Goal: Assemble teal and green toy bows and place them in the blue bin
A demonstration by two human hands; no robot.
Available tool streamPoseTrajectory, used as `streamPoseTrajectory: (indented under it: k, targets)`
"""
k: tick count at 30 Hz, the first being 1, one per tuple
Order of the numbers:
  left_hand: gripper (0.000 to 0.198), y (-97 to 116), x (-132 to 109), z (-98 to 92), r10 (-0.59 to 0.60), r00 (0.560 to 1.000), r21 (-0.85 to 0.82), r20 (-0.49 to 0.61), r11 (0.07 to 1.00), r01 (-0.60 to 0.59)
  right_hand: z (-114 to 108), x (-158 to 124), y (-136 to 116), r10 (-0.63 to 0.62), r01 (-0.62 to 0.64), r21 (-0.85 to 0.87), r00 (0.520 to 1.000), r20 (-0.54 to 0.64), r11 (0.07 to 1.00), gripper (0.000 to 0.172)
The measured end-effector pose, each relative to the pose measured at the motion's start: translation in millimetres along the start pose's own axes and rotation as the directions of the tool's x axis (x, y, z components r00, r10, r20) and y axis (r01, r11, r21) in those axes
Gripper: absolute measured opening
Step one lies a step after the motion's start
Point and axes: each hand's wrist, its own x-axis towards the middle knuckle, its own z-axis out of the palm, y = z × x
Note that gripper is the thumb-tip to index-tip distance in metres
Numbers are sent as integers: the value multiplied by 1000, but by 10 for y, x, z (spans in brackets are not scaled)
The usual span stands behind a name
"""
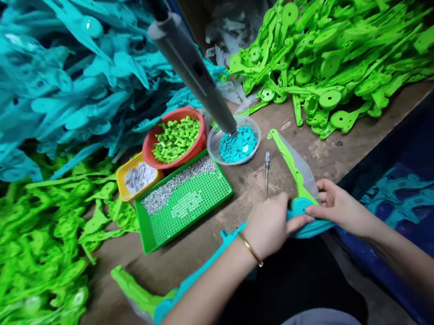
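Observation:
A long turquoise plastic part (208, 267) lies across the front edge of the bench, a green arm jointed to each end. My left hand (268, 224), with a gold bracelet on its wrist, is closed round the turquoise end beside the joint. On the other side of that joint, my right hand (333, 204) pinches the same end with thumb and fingers. From between my hands the green arm (290, 160) points away, with a translucent sheet along its side. The second green arm (135, 290) sticks out at the lower left.
An electric screwdriver (195, 71) hangs over a clear bowl (215, 152) of turquoise pieces. Nearby are a small screwdriver (267, 165), a green tray (192, 224) of screws, a red bowl (155, 161) and a yellow dish (122, 185). Green parts (330, 57) and turquoise parts (57, 86) are heaped around.

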Motion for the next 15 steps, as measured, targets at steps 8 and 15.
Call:
streamPoseTrajectory:
  k: [8,15]
  targets:
    - [40,-88,78,-43,-12,997,-104,77,994,20,-144,-294,158,-98,74,-247,991,-85,966,27]
    - [48,-103,-12,-48,-42,993,-93,108,994,52,-214,-398,199,-321,351,-335,936,142,874,34]
